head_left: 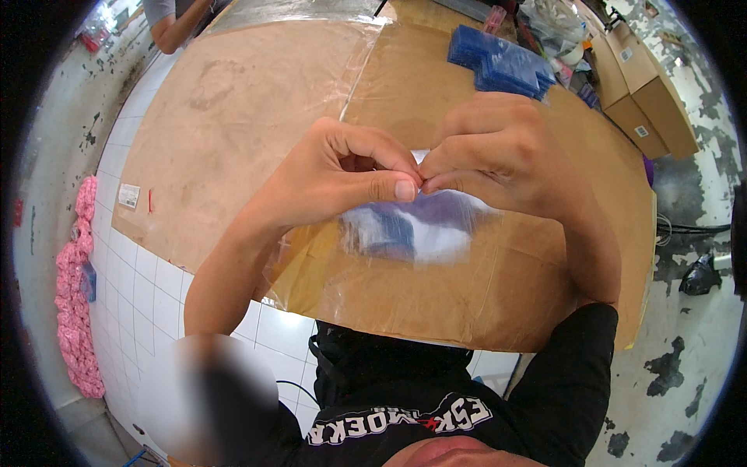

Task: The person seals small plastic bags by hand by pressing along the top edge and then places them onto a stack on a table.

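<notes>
My left hand (pixel 350 171) and my right hand (pixel 498 156) meet over the middle of the table, thumbs and forefingers pinched close together. At their fingertips they seem to grip the upper edge of a thin clear plastic piece (pixel 443 226). White, blue and purplish patches show on it. Its lower part is smeared, so I cannot tell whether it hangs free or touches the table. Beyond my right hand lies a stack of blue-tinted clear plastic pieces (pixel 498 61).
Brown cardboard sheets under clear film cover the table (pixel 249 101). At the far right are cardboard boxes (pixel 642 93) and a heap of plastic bags (pixel 552 27). Another person's arm (pixel 175 27) shows at the far left. A pink bundle (pixel 76 303) lies on the left.
</notes>
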`<state>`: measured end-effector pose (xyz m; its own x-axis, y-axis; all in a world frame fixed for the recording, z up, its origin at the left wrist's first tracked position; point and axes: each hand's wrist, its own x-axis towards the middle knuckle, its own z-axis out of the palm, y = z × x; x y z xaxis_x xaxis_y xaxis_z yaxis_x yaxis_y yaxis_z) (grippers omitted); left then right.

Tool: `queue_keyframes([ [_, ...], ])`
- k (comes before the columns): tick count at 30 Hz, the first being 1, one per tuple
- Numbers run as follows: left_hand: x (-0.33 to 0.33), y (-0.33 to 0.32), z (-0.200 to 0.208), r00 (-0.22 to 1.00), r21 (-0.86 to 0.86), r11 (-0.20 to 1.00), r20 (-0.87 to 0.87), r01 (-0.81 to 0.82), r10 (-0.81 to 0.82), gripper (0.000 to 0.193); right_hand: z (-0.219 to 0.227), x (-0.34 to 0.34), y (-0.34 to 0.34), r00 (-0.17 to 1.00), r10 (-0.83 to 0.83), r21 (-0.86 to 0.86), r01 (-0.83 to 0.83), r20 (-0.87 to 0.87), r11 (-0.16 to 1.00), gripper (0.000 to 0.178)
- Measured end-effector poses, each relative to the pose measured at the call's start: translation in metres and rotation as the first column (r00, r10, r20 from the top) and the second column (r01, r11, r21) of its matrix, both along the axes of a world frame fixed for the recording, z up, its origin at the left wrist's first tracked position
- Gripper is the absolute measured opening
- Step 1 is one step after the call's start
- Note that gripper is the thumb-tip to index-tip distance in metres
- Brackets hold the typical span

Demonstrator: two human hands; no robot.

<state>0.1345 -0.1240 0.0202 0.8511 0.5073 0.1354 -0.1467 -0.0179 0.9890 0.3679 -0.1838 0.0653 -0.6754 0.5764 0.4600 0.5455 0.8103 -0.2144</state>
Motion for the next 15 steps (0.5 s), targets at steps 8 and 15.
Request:
queue_keyframes([
  [8, 0.0, 0.002, -0.001, 0.999, -0.028, 0.999, -0.019, -0.042, 0.042, 0.014, 0.002, -0.001, 0.0, 0.997, -0.032, -0.042, 0.029, -0.071, 0.999, 0.013],
  [15, 0.011, -0.013, -0.007, 0.911, 0.393, 0.826, 0.256, -0.403, 0.323, 0.013, 0.005, -0.006, 0.001, 0.968, -0.129, 0.021, 0.137, -0.213, 0.99, 0.017],
])
